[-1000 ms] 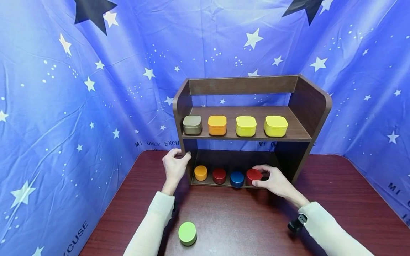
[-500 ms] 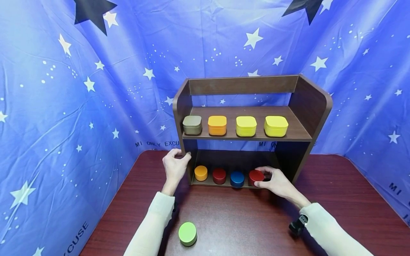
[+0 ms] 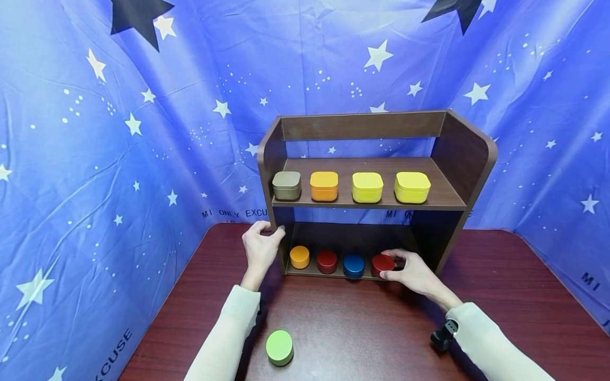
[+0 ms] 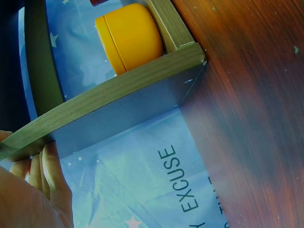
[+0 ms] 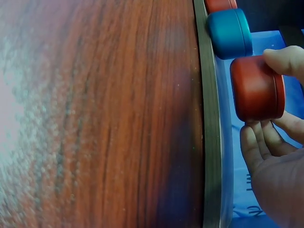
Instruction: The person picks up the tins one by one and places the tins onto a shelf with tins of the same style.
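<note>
My right hand (image 3: 413, 272) holds a round red tin (image 3: 382, 265) between thumb and fingers, at the right end of the row on the lower shelf. In the right wrist view the thumb touches the red tin (image 5: 256, 88) near its lid and the fingertips lie against the opposite side. A blue tin (image 3: 353, 266) stands to its left, apart from it. My left hand (image 3: 259, 248) pinches the left side panel of the brown wooden shelf (image 3: 367, 205). The left wrist view shows the fingers (image 4: 54, 175) on the panel's outer face, near a yellow-orange tin (image 4: 135, 35).
Another dark red tin (image 3: 326, 262) sits between the yellow-orange and blue ones. Above stand square tins: olive (image 3: 287, 186), orange (image 3: 324, 186) and two yellow ones (image 3: 367, 188). A round green tin (image 3: 279, 347) is on the table (image 3: 343, 328), near the left forearm.
The red tin has shifted slightly right along the lower shelf with my right hand, widening its gap from the blue tin. My left hand has kept its place on the side panel.
</note>
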`<state>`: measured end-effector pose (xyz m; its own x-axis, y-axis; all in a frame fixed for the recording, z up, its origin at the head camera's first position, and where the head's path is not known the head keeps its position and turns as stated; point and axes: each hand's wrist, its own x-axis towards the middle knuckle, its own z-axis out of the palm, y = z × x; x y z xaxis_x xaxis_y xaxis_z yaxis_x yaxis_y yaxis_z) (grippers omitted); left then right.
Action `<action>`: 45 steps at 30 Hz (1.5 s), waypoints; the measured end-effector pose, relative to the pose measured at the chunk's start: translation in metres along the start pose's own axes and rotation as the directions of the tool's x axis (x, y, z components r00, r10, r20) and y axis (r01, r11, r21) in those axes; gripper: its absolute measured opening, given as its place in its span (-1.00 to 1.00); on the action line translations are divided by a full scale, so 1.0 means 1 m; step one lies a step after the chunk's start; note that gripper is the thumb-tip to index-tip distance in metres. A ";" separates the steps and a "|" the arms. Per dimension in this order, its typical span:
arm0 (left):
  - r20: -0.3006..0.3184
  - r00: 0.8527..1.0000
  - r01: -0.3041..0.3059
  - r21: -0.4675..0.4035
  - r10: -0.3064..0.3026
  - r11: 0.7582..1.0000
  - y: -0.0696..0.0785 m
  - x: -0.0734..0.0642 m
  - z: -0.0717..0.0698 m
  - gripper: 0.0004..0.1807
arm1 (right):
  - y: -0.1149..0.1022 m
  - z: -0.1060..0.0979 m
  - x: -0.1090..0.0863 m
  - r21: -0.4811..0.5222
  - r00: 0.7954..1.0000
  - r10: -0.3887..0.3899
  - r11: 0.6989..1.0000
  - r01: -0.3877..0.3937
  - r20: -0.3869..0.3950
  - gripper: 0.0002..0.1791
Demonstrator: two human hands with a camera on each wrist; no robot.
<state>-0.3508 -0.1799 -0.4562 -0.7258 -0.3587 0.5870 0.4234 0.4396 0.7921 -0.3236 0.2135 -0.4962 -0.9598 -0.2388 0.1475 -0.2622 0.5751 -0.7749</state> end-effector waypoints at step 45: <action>-0.010 1.000 0.012 0.020 -0.011 1.000 0.000 0.000 0.001 -0.87 | 0.013 0.005 0.002 0.064 0.999 0.024 0.998 -0.027 0.045 -0.33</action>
<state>-0.3515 -0.1796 -0.4563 -0.7250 -0.3720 0.5797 0.4042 0.4516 0.7954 -0.3286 0.2163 -0.5093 -0.9603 -0.2599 0.1010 -0.2293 0.5300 -0.8164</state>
